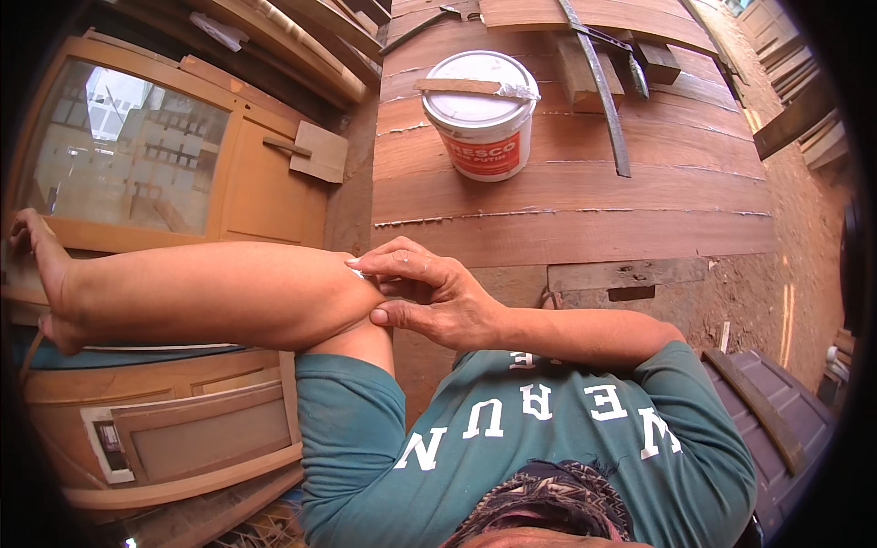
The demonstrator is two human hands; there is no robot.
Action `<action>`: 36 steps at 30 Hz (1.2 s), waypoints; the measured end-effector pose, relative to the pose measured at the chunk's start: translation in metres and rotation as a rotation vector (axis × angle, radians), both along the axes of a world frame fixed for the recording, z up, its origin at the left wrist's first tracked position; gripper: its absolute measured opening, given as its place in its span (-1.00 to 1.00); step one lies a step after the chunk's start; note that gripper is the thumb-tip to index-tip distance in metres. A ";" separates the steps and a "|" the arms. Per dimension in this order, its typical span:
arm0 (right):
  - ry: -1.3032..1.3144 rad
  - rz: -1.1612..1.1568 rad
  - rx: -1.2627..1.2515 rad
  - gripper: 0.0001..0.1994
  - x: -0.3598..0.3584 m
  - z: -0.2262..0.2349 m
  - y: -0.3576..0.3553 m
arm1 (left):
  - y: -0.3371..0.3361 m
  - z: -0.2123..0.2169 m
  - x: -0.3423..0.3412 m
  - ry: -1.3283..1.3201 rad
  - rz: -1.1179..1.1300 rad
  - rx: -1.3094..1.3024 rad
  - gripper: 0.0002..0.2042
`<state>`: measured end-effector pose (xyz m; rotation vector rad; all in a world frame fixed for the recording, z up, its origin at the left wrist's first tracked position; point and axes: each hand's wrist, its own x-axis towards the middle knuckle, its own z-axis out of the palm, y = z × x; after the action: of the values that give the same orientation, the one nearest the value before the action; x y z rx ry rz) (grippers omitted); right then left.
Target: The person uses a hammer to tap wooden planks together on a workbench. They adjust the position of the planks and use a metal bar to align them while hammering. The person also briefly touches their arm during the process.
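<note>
White smear sits at the left elbow [352,274], where the right hand [438,297] pinches, fingers together on skin. Left hand [41,274] hangs loosely curled, empty. Wiping looks unfinished; the putty bucket [481,114] stands well apart.

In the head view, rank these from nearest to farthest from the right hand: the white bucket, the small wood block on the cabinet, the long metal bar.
From the right hand:
1. Small wood block, up left.
2. White bucket, straight ahead.
3. Long metal bar, up right.
</note>
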<state>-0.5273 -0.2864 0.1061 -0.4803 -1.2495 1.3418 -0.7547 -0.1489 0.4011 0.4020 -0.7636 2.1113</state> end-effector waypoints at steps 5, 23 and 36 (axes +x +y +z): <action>0.016 0.013 -0.077 -0.51 0.002 0.002 -0.002 | 0.002 -0.004 0.007 -0.042 0.014 -0.044 -0.28; 0.146 0.003 -0.235 -0.63 0.009 -0.006 -0.012 | 0.049 -0.036 0.009 -0.115 -0.041 -0.164 -0.15; 0.114 -0.019 -0.197 -0.68 0.044 -0.017 -0.023 | 0.081 -0.060 -0.004 -0.100 0.009 -0.221 -0.12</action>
<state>-0.4837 -0.3091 0.0896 -0.5440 -1.0221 1.4634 -0.7584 -0.0679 0.3411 0.1821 -0.5766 2.2090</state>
